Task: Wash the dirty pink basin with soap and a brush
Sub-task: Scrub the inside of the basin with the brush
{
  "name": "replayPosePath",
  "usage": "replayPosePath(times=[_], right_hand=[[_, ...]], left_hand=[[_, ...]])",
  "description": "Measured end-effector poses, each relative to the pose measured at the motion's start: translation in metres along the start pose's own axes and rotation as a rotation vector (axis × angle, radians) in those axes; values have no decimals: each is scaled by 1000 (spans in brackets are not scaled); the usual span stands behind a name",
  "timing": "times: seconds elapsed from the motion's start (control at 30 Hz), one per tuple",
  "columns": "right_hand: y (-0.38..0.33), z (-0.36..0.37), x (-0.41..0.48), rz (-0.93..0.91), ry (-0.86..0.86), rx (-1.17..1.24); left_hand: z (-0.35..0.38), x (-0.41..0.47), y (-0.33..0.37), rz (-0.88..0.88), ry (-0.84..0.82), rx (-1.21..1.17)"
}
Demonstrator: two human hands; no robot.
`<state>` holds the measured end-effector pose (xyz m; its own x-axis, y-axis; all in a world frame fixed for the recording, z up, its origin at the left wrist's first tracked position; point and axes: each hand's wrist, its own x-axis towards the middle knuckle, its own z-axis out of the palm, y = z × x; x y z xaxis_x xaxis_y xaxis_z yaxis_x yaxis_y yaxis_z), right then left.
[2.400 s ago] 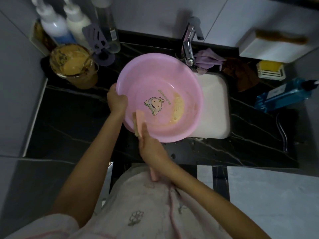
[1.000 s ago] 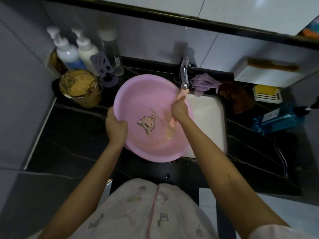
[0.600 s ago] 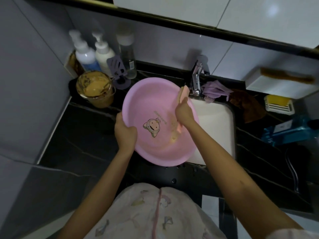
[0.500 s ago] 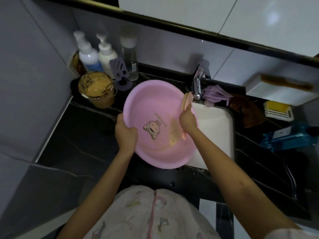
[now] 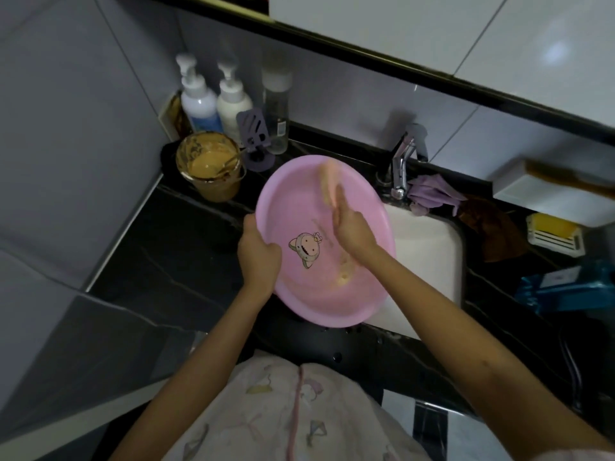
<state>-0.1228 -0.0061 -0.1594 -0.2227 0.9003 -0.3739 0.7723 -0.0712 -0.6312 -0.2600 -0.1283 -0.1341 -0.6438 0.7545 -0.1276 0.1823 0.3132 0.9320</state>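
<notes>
Now, left to right across the black marble counter (image 5: 166, 247):
Far left, back wall: two white pump bottles (image 5: 216, 101) and a clear bottle with a white cap (image 5: 276, 111) stand upright beside each other.
Glass jar: round glass jar of tan paste (image 5: 211, 168) in front of the bottles, a thin utensil leaning in it; purple slotted stand (image 5: 254, 141) just right of it.
Left hand (image 5: 258, 256): closed around the left rim of the basin, fingers curled over the edge, thumb outside.
Basin: round pink plastic basin with a cartoon print (image 5: 299, 207), tilted, overlapping the left edge of the white sink (image 5: 429, 261); tan smear (image 5: 344, 271) low on the inner wall, right of the print.
Right hand (image 5: 352, 227): inside the basin, wrapped on the handle of a pink scrub brush (image 5: 329, 184); brush head blurred, near the far inner wall.
Tap: chrome faucet (image 5: 401, 164) behind the sink, lilac cloth (image 5: 432, 194) beside it.
Far right: brown cloth (image 5: 496, 231), yellow soap in a white dish (image 5: 554, 232), blue pack (image 5: 572, 287).
</notes>
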Motion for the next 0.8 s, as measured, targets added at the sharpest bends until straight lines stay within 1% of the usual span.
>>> replayPosePath(times=[0.03, 0.07, 0.1, 0.17, 0.2, 0.33, 0.4, 0.47, 0.5, 0.53, 0.6, 0.63, 0.67, 0.7, 0.77, 0.8], right_hand=[[4, 3, -5, -23, -112, -121], [10, 3, -8, -14, -170, -189], [14, 2, -9, -4, -127, -157], [12, -6, -15, -10, 106, -22], [8, -10, -14, -34, 183, 30], [-2, -26, -13, -106, 265, 100], [-1, -25, -2, -58, 289, 107], [-10, -18, 11, 59, 248, 174], [-17, -12, 15, 53, 220, 184], [-26, -5, 16, -28, 188, 143], [-39, 10, 11, -247, 87, 7], [-41, 14, 6, -315, 44, -54], [-39, 13, 7, -327, 48, -109], [-36, 8, 11, -272, 81, -124], [-38, -5, 22, 9, 166, -9], [-42, -8, 25, 128, 181, 51]], left_hand=[[0, 1, 0, 3, 1, 3], [0, 0, -1, -1, 7, 2], [-1, 0, -2, -8, 9, 0], [-1, -1, -4, -8, -3, -7], [-2, 1, -5, -11, 11, -13], [-2, 2, -2, -11, 3, 7], [-1, 4, -2, -12, -2, 9], [-1, 5, -3, -10, -1, 12], [-1, 5, -3, -10, -4, 18], [-1, 5, -2, -12, -2, 24], [-1, 6, -1, -20, 5, 30], [-1, 6, 0, -19, 5, 28], [-1, 6, 0, -15, 5, 25], [-2, 5, 0, -10, 7, 19], [-2, 4, -1, 2, 11, 5], [-1, 5, -1, 6, 10, 2]])
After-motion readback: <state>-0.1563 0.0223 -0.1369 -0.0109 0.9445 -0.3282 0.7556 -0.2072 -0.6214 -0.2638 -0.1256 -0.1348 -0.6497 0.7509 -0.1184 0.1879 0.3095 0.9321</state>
